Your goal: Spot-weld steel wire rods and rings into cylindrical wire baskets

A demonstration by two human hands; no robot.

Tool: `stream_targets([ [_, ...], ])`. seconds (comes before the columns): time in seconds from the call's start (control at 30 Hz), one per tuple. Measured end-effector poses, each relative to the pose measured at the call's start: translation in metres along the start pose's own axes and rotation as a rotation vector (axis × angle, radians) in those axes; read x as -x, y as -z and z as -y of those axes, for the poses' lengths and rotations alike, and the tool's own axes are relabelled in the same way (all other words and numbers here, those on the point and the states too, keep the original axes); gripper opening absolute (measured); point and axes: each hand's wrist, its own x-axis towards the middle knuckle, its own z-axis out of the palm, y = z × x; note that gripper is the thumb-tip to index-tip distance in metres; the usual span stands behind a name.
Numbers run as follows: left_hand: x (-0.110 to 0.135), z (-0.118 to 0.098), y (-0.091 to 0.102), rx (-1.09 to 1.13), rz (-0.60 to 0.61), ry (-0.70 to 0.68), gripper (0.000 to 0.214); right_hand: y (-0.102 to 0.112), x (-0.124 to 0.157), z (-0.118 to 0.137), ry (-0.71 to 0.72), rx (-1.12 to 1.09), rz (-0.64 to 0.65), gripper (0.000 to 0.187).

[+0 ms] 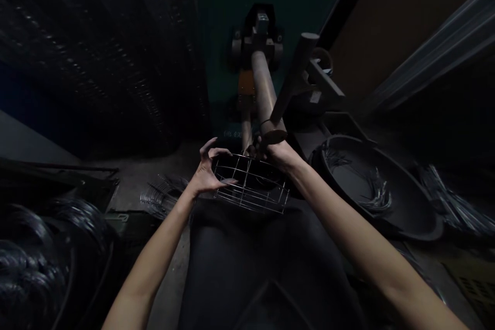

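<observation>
A round wire basket frame (pixel 251 185) of thin bright rods lies in front of me, under the long brown arm (pixel 265 93) of a green machine (pixel 240 15). My left hand (pixel 207 170) grips the frame's left rim, thumb and fingers curled over the wires. My right hand (pixel 276 154) is at the frame's far right rim, just below the rounded end of the brown arm. Its fingers are curled away from me, and what they close on is hidden. A second, angled grey bar (pixel 296 75) crosses beside the brown arm.
A dark round basin (pixel 386 216) with a few bent wires stands at right. More loose wires (pixel 452 206) lie at far right, and finished wire pieces (pixel 158 198) at left. Coils of dark wire (pixel 42 258) fill the lower left. Stacked wire mesh (pixel 96 51) rises behind.
</observation>
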Motion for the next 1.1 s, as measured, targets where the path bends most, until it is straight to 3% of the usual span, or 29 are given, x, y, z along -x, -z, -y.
stream_targets([
  [0.17,-0.003,0.003,0.003,0.018,0.005,-0.003,0.121,-0.003,-0.005,-0.003,-0.019,-0.033,-0.025,0.044],
  [0.4,-0.007,0.003,0.008,0.021,0.055,0.018,0.12,-0.003,-0.007,-0.004,-0.072,-0.109,-0.016,0.029],
  [0.57,-0.007,-0.002,0.012,-0.07,0.156,-0.029,0.118,0.005,-0.016,0.017,-0.141,-0.147,-0.109,0.02],
  [0.67,0.004,-0.012,0.006,-0.132,0.19,-0.114,0.111,0.017,-0.006,0.029,-0.195,-0.116,-0.169,0.016],
  [0.8,0.042,-0.039,-0.025,-0.272,0.285,-0.22,0.092,0.036,0.043,0.03,-0.23,0.048,-0.217,0.014],
  [0.93,0.09,-0.095,-0.072,-0.386,0.464,-0.322,0.06,0.055,0.12,0.029,-0.119,0.552,-0.261,0.035],
  [1.0,0.101,-0.126,-0.081,-0.33,0.574,-0.346,0.054,0.065,0.161,0.034,-0.054,0.8,-0.247,0.035],
  [1.03,0.1,-0.137,-0.08,-0.286,0.586,-0.354,0.055,0.071,0.18,0.038,-0.025,0.886,-0.232,0.033],
  [1.1,0.089,-0.145,-0.07,-0.199,0.415,-0.29,0.063,0.084,0.213,0.047,0.033,0.991,-0.197,0.029],
])
